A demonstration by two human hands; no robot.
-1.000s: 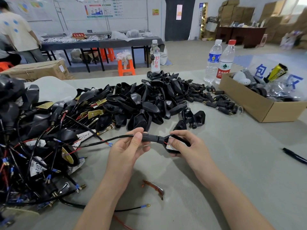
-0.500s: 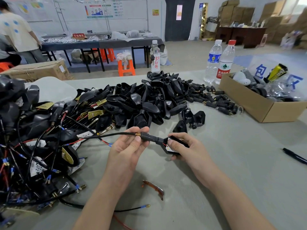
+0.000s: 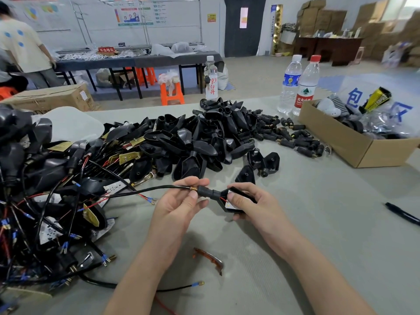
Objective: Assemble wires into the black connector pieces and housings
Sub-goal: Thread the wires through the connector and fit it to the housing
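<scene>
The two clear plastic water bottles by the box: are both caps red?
No, the blue-labelled clear plastic bottle has a white cap; only the red-labelled bottle has a red one.

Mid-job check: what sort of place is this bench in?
Probably a small factory assembly floor: a heap of black housings on the bench, tangled wire harnesses beside it, and cartons stacked by the far wall.

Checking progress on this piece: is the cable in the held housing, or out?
In. The black cable enters the barrel connector seated in the housing neck; red wire shows inside the housing.
</scene>
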